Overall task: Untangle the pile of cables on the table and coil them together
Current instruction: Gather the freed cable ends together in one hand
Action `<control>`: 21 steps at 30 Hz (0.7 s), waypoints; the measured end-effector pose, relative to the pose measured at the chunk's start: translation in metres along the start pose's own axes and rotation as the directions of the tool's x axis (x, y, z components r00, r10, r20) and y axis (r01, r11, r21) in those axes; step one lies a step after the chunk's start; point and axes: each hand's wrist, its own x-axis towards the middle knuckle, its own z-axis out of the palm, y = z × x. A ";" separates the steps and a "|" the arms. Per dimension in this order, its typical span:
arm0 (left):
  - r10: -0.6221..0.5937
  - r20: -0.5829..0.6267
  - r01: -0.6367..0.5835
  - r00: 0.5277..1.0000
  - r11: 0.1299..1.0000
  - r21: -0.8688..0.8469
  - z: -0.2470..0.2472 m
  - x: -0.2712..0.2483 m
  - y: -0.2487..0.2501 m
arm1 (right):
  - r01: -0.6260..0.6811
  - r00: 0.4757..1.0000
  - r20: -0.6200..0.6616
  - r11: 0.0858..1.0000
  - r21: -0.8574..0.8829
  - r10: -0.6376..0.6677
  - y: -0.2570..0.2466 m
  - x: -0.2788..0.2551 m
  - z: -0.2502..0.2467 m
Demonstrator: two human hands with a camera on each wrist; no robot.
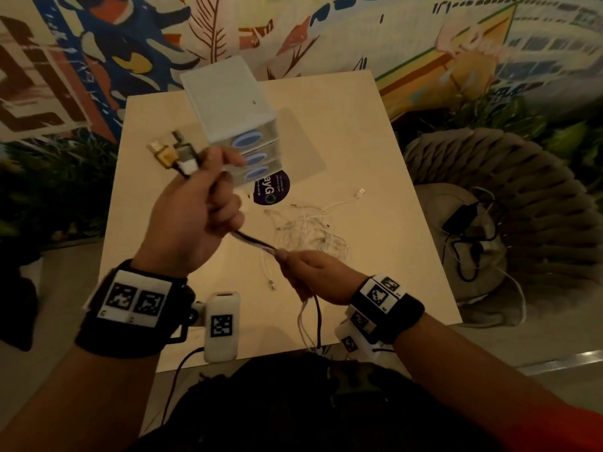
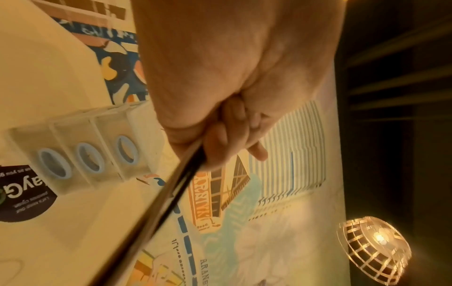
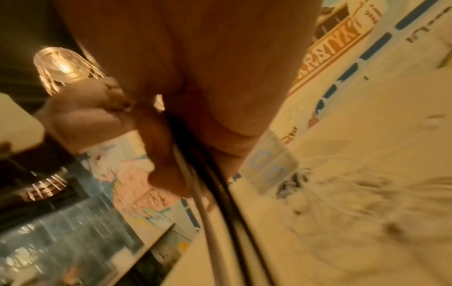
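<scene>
Left hand (image 1: 192,220) grip clenching cable bundle (image 1: 253,241), right hand (image 1: 313,275) pinching it below

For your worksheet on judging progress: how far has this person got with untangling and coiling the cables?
Partly done. A few cables are already pulled free: the left hand grips them just below their plugs, and the right hand pinches the same bundle further down, holding it taut. No coil shows yet. Still left: the white tangle lying on the table, then coiling everything together.

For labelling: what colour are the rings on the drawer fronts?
Light blue rings, clearest in the left wrist view.
</scene>
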 end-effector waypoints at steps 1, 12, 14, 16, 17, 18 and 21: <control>-0.034 -0.020 0.033 0.999 0.998 -0.058 -0.006 0.001 0.002 | -0.044 0.998 0.033 0.997 -0.056 0.046 0.012 -0.003 -0.001; -0.261 -0.044 0.259 0.964 0.965 -0.043 -0.032 0.003 -0.022 | -0.394 0.728 -0.618 0.919 -0.023 0.297 0.077 0.047 -0.155; -0.268 -0.046 0.268 0.962 0.963 -0.013 -0.033 0.004 -0.027 | -0.550 0.695 -0.594 0.832 -0.075 0.406 0.086 0.072 -0.178; -0.280 -0.049 0.281 0.959 0.960 0.011 -0.036 0.005 -0.032 | -0.647 0.649 -0.560 0.760 -0.053 0.514 0.101 0.092 -0.191; -0.289 -0.049 0.290 0.956 0.957 0.016 -0.038 0.006 -0.034 | -0.688 0.615 -0.558 0.725 -0.035 0.557 0.110 0.100 -0.195; -0.298 -0.047 0.299 0.954 0.954 0.018 -0.040 0.006 -0.036 | -0.720 0.585 -0.559 0.693 -0.026 0.587 0.122 0.107 -0.199; -0.310 -0.043 0.311 0.950 0.950 0.026 -0.049 0.007 -0.040 | -0.757 0.553 -0.583 0.651 -0.054 0.595 0.142 0.121 -0.200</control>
